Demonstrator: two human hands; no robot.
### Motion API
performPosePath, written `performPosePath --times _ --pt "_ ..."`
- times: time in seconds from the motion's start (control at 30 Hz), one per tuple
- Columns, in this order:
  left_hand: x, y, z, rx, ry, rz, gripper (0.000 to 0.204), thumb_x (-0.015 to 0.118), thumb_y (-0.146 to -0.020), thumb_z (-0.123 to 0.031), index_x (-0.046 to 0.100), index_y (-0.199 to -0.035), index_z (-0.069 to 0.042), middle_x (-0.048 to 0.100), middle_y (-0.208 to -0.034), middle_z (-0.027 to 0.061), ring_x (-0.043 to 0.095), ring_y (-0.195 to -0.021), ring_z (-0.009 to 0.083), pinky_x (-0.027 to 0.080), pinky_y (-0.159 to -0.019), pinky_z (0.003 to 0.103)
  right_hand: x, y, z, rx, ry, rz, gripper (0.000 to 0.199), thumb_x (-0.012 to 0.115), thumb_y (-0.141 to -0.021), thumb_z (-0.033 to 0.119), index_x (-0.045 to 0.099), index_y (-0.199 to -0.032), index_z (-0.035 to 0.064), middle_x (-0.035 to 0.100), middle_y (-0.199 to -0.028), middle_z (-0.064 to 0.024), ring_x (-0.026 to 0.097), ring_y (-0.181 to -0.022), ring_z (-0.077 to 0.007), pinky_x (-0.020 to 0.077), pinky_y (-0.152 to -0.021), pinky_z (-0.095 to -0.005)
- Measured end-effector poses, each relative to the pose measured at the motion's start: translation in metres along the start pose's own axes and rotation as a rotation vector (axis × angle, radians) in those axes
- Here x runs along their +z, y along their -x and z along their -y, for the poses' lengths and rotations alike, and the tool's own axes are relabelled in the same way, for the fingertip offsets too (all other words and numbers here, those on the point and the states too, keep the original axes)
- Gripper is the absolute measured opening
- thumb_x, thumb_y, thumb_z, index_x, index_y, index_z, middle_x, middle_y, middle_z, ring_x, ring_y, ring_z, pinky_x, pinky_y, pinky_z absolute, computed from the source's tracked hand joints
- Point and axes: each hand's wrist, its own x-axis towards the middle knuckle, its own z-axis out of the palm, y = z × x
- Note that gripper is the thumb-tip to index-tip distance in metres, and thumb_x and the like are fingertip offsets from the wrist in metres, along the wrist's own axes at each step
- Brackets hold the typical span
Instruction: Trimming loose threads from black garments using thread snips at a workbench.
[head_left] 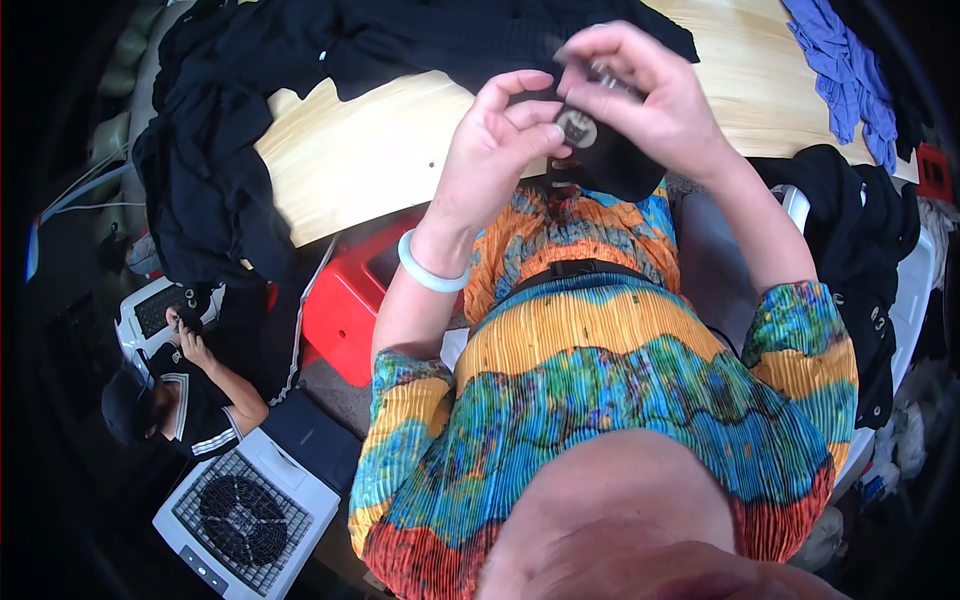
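Note:
Both hands are raised together over the near edge of the table. My left hand (490, 150), with a pale bangle (432, 264) on its wrist, is closed in a pinch on a piece of black cloth (622, 165). A round pale patch with a dark figure (577, 129) shows on that cloth beside the left thumb. My right hand (655, 105) is closed just above and to the right of the patch. Something small, dark and shiny (612, 82) shows between its fingers, blurred by motion, and its kind cannot be made out.
Black garments (400, 45) are heaped across the wooden table (350, 150), with purple cloth (845, 75) at far right. A red stool (345, 315) stands left of me. Another person (195, 390) sits near a white fan unit (245, 515). More black garments (835, 220) lie at right.

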Motion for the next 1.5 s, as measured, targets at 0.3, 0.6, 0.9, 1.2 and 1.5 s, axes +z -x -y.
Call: performPosePath --times 0.3,0.6,0.9,1.2,1.5 --pt "-0.015 -0.017 -0.009 -0.104 0.112 -0.001 0.026 0.051 -0.085 -0.011 0.043 -0.108 -0.002 0.059 -0.091 0.0086 0.058 -0.074 0.0112 0.05 -0.055 0.019 -0.011 0.0 -0.015 0.22 -0.223 0.091 0.046 0.062 -0.075 0.006 0.043 -0.117 0.0052 0.057 -0.092 -0.0039 0.053 -0.087 -0.0093 0.0375 -0.086 -0.0242" --pt "0.0 -0.003 -0.022 -0.094 0.199 0.098 0.03 0.046 -0.086 -0.014 0.043 -0.113 0.0 0.054 -0.097 0.0071 0.054 -0.066 0.0093 0.046 -0.048 0.021 -0.029 -0.032 0.045 0.389 -0.393 -0.308 0.033 0.057 -0.075 0.004 0.047 -0.106 0.0015 0.054 -0.082 -0.0016 0.041 -0.053 -0.0026 0.0286 -0.041 -0.0144" --pt "-0.006 -0.002 -0.037 -0.024 -0.033 0.028 0.044 0.049 -0.076 0.003 0.037 -0.118 0.0 0.057 -0.097 0.009 0.052 -0.061 0.0057 0.045 -0.05 0.016 -0.031 -0.017 0.004 0.231 -0.356 -0.253 0.04 0.057 -0.075 0.003 0.042 -0.111 -0.0023 0.052 -0.098 -0.0113 0.052 -0.087 -0.0178 0.0435 -0.073 -0.0243" --pt "0.003 -0.006 -0.035 -0.017 -0.048 0.018 0.043 0.046 -0.077 0.006 0.036 -0.119 -0.001 0.056 -0.101 0.0113 0.052 -0.066 0.0058 0.045 -0.051 0.017 -0.012 -0.015 -0.008 0.094 -0.28 0.123 0.06 0.05 -0.071 -0.004 0.03 -0.127 0.0053 0.051 -0.107 -0.0089 0.043 -0.11 -0.0134 0.0332 -0.093 -0.0266" --pt "-0.002 -0.001 -0.028 0.039 -0.129 -0.033 0.035 0.051 -0.078 0.004 0.044 -0.112 -0.001 0.058 -0.096 0.0085 0.055 -0.074 0.0081 0.044 -0.051 0.017 -0.013 -0.011 0.003 0.221 -0.328 0.065 0.061 0.058 -0.066 0.001 0.036 -0.123 0.0037 0.038 -0.124 -0.0045 0.046 -0.095 -0.0114 0.0357 -0.087 -0.0257"
